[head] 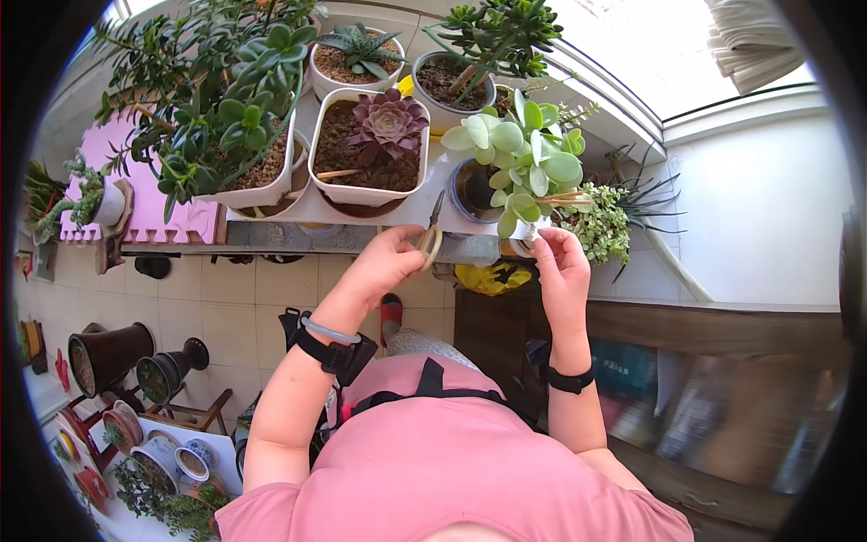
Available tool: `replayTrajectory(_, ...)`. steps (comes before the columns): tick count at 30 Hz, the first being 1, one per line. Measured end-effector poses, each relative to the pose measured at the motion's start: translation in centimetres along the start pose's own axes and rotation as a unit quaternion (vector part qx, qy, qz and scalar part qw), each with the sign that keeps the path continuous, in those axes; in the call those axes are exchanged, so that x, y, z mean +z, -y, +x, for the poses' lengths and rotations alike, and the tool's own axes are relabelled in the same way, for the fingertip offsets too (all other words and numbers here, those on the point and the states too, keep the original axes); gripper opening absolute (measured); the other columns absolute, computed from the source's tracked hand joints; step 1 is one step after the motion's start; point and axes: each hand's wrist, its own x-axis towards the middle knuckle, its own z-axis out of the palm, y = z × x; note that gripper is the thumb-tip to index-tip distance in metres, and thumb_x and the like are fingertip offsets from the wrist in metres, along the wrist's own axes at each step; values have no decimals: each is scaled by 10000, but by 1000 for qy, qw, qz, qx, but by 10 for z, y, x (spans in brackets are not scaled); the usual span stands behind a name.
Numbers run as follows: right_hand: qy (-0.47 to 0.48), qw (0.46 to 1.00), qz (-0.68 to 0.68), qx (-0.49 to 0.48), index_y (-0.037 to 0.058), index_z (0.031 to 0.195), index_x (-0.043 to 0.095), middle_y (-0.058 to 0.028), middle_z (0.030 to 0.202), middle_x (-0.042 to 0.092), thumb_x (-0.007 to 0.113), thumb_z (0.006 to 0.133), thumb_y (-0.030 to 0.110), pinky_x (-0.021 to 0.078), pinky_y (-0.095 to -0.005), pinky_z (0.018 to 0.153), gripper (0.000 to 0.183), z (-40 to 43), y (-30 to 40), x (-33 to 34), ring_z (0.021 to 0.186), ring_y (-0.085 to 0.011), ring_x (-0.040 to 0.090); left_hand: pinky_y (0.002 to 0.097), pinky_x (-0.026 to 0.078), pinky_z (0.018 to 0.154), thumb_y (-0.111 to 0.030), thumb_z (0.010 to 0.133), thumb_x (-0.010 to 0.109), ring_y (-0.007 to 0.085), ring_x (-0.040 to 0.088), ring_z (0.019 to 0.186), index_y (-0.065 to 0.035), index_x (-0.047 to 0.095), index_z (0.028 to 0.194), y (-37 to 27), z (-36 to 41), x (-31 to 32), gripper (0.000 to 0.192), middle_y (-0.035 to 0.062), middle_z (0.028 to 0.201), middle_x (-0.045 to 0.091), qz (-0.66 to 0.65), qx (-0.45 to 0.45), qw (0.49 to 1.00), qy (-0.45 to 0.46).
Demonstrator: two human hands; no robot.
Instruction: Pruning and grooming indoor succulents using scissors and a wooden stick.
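My left hand (389, 261) holds a pair of scissors (431, 240) by its pale loop handles, with the dark blades pointing up and away from me. At the right, the fingertips of my right hand (562, 257) pinch a small whitish thing (532, 231), too small to name, just below a pale green succulent (535, 152). That succulent leans out over a blue-rimmed pot (472, 191), and thin wooden sticks lie among its lower leaves. Between the hands and farther back, a purple rosette succulent (387, 124) grows in a square white pot (369, 195).
A large jade plant (250, 122) stands at the left of the shelf, beside a pink foam mat (162, 196). Behind are more potted succulents (357, 51). A small-leaved plant (599, 227) is at the right. Below lie a yellow plastic bag (492, 278) and, lower left, floor pots (112, 359).
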Motion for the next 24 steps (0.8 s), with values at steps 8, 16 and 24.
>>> replayTrajectory(8, 19, 997, -75, -13, 12, 968, 611, 23, 832, 601, 630, 927, 87, 442, -194, 656, 88, -19, 12, 27, 713, -36, 526, 182, 344, 527, -147, 833, 644, 36, 442, 607, -47, 505, 1316, 13, -17, -22, 513, -26, 820, 562, -277, -3, 941, 195)
replayTrajectory(16, 60, 991, -122, -2, -3, 1018, 620, -5, 845, 621, 629, 923, 81, 463, -206, 662, 127, -27, 13, 47, 715, -50, 549, 155, 349, 501, -174, 853, 639, 12, 452, 574, -52, 463, 1372, 10, -5, -17, 561, -2, 833, 621, -192, 48, 964, 179)
replayTrajectory(24, 73, 979, -191, 19, -18, 1051, 609, -14, 911, 621, 607, 925, 51, 474, -217, 729, 145, -35, 9, 42, 797, -78, 573, 150, 328, 468, -194, 886, 632, 7, 464, 574, -41, 491, 1348, 11, 18, 2, 506, -19, 797, 596, -232, 43, 947, 218)
